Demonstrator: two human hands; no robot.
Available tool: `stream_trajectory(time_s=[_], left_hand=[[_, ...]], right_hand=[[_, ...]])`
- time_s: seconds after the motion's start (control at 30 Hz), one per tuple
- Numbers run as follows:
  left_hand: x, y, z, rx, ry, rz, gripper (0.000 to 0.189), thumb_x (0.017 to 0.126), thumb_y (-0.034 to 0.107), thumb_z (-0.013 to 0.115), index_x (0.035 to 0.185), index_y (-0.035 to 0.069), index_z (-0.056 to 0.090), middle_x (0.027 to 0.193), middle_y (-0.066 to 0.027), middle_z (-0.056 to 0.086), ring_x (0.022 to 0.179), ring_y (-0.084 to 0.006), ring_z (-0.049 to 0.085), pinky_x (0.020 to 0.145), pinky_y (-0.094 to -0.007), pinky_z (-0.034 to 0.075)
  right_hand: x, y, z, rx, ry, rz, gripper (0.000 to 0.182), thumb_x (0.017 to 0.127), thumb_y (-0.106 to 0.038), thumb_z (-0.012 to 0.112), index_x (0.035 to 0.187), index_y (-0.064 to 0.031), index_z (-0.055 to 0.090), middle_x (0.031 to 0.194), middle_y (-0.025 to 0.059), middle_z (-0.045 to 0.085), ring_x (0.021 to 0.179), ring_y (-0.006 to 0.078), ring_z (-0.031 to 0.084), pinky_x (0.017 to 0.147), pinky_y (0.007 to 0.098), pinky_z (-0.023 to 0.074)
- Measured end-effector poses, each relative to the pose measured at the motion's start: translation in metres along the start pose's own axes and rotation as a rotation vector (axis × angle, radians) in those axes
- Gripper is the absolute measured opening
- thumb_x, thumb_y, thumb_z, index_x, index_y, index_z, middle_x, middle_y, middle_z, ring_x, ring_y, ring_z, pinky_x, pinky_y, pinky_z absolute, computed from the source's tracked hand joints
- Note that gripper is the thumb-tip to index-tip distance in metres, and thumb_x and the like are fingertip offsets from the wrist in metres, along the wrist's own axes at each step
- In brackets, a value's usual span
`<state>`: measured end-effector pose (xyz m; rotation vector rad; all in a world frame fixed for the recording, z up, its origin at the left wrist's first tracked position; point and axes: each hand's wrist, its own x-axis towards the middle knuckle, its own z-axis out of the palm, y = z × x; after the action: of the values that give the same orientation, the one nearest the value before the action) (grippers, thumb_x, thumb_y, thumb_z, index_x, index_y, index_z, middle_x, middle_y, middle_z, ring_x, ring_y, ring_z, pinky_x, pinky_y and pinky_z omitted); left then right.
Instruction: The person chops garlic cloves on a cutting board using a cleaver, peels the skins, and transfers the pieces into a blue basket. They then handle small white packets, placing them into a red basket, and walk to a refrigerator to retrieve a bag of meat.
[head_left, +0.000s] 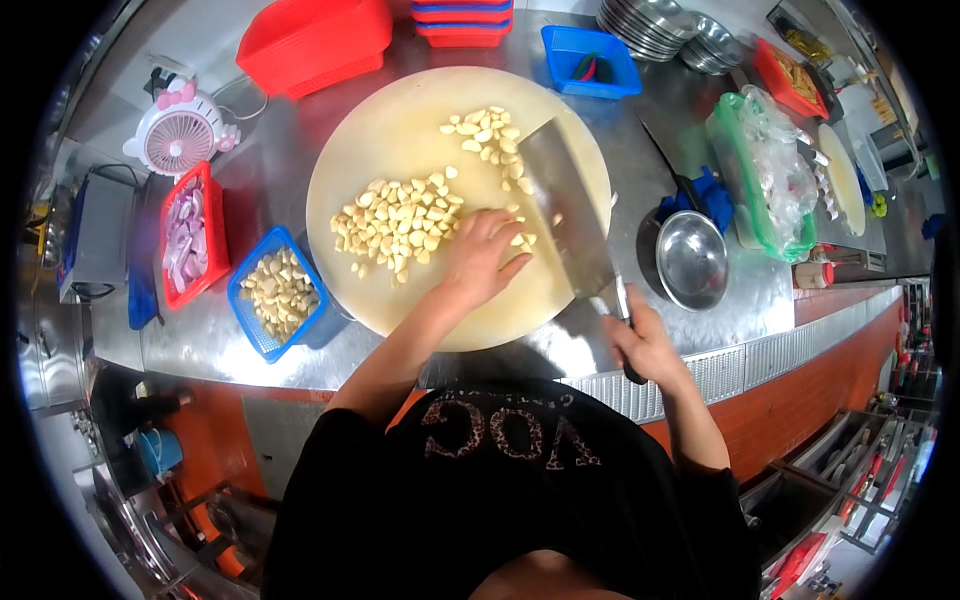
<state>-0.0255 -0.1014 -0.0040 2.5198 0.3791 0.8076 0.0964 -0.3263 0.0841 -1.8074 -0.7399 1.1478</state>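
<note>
My right hand (639, 336) grips the dark handle of a broad Chinese cleaver (571, 210), whose blade lies slanted over the right side of a round pale chopping board (465, 315). My left hand (481, 259) is spread low over the board, at the right edge of a large heap of peeled garlic cloves (401, 221). Several cloves show just beyond its fingertips; whether they touch is hard to tell. A smaller group of garlic cloves (487, 131) trails along the blade's left edge. More cloves fill a blue plastic basket (309, 309) left of the board.
A red basket (219, 225) of sliced onion and a small fan (178, 136) stand left. Behind are red baskets (315, 45) and a blue basket (592, 86) holding peppers. Right are a steel bowl (691, 260), a knife (660, 150) and a green basket (731, 172) with plastic bags.
</note>
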Motion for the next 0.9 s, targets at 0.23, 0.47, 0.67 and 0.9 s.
stream_trajectory(time_s=[0.23, 0.47, 0.67, 0.9], left_hand=[[0.028, -0.036, 0.025, 0.381, -0.219, -0.024, 0.017, 0.077, 0.019, 0.064, 0.09, 0.01, 0.061, 0.104, -0.0091, 0.055, 0.106, -0.0289, 0.048, 0.092, -0.042, 0.038], [0.042, -0.081, -0.023, 0.355, 0.12, -0.202, 0.02, 0.076, 0.008, 0.06, 0.095, 0.012, 0.066, 0.098, -0.0077, 0.059, 0.1, -0.0269, 0.051, 0.087, -0.0407, 0.041], [0.051, -0.093, -0.01, 0.298, -0.005, -0.131, 0.015, 0.071, 0.006, 0.064, 0.085, 0.01, 0.067, 0.082, -0.0074, 0.062, 0.087, -0.0275, 0.056, 0.08, -0.0393, 0.045], [0.054, -0.069, -0.028, 0.488, -0.155, -0.187, 0.011, 0.072, 0.007, 0.065, 0.083, 0.011, 0.067, 0.086, -0.0066, 0.062, 0.088, -0.0269, 0.057, 0.08, -0.0388, 0.046]], right_hand=[[-0.013, -0.007, -0.004, -0.017, 0.098, -0.025, 0.021, 0.09, -0.009, 0.049, 0.108, -0.0009, 0.043, 0.056, 0.0024, 0.048, 0.043, 0.0098, 0.046, 0.041, 0.0254, 0.0374], [-0.033, 0.023, 0.005, 0.166, 0.12, 0.076, 0.019, 0.091, -0.008, 0.048, 0.107, -0.0008, 0.042, 0.058, 0.0032, 0.049, 0.043, 0.0097, 0.045, 0.041, 0.0251, 0.0378], [-0.03, 0.019, 0.011, 0.117, 0.056, 0.063, 0.023, 0.09, -0.003, 0.047, 0.112, -0.0016, 0.041, 0.061, 0.0023, 0.048, 0.043, 0.009, 0.044, 0.041, 0.024, 0.0378], [-0.03, 0.025, 0.008, 0.084, 0.101, 0.04, 0.023, 0.09, -0.008, 0.051, 0.109, -0.0001, 0.042, 0.058, 0.0034, 0.05, 0.044, 0.0101, 0.047, 0.043, 0.0256, 0.0398]])
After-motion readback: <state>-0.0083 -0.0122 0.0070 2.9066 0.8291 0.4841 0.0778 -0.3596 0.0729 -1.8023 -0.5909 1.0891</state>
